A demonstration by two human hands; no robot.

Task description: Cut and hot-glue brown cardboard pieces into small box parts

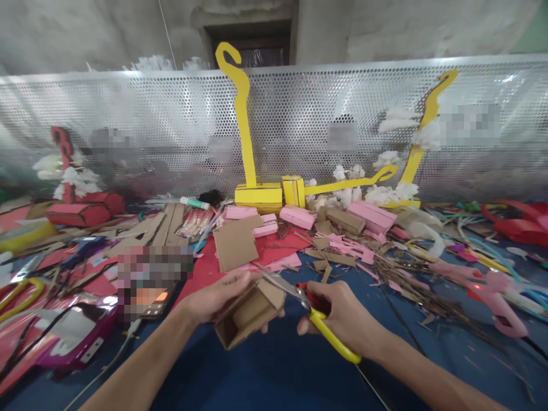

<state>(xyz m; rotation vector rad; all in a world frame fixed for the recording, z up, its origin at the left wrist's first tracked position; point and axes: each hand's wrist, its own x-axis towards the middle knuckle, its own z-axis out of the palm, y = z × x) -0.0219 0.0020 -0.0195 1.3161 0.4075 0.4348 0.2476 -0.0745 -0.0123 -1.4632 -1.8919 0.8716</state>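
Observation:
My left hand (220,297) grips a small open cardboard box (252,311), tilted, with its hollow side facing me. In my right hand (338,317) is a pair of scissors (319,325) with yellow and red handles. Their blades lie along the upper edge of the box; whether they are cutting into it I cannot tell. Just beyond the box, a flat cardboard piece (235,242) rests on red sheet material (205,271). Small pink boxes (297,217) sit farther back.
A pink glue gun (488,291) lies at the right near cardboard scraps (411,297). Yellow hook-shaped pieces (245,131) stand against a perforated metal panel (162,125). At the left are a phone (156,294), a red box model (81,214), and a purple case (79,337).

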